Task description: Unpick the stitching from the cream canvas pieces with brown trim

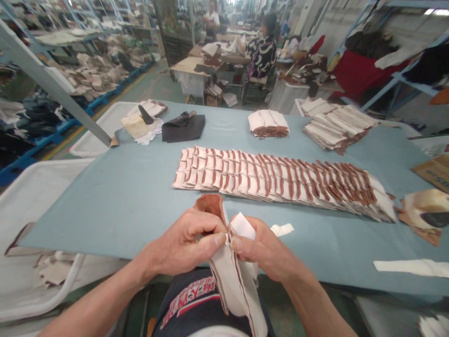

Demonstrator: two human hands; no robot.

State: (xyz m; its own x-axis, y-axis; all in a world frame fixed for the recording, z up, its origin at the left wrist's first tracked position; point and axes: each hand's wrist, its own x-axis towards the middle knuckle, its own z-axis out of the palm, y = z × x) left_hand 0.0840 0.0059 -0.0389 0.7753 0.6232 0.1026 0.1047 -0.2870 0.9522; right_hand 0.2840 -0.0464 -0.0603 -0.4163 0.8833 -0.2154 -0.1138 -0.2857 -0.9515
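Note:
A sewn leather piece [229, 271], cream on one side with reddish brown showing at a curled end and along the seams, hangs between my hands over the table's front edge. My left hand [191, 241] pinches it at the seam with thumb and fingers. Close beside it, my right hand [261, 243] grips the same seam, thumb pressed on it. A small white slip [243, 226] sticks up from the right fingers. Beyond the hands lies a long row of overlapping sewn leather pieces [252, 175], cream with brown edges.
On the blue-grey table [115, 201] are a small stack [269, 122], a larger stack [338, 122] and a dark cloth [184, 127]. White strips [410, 267] and a tape roll [428, 210] lie at right. White bins [21, 196] stand at left. A seated person [261, 51] is farther back.

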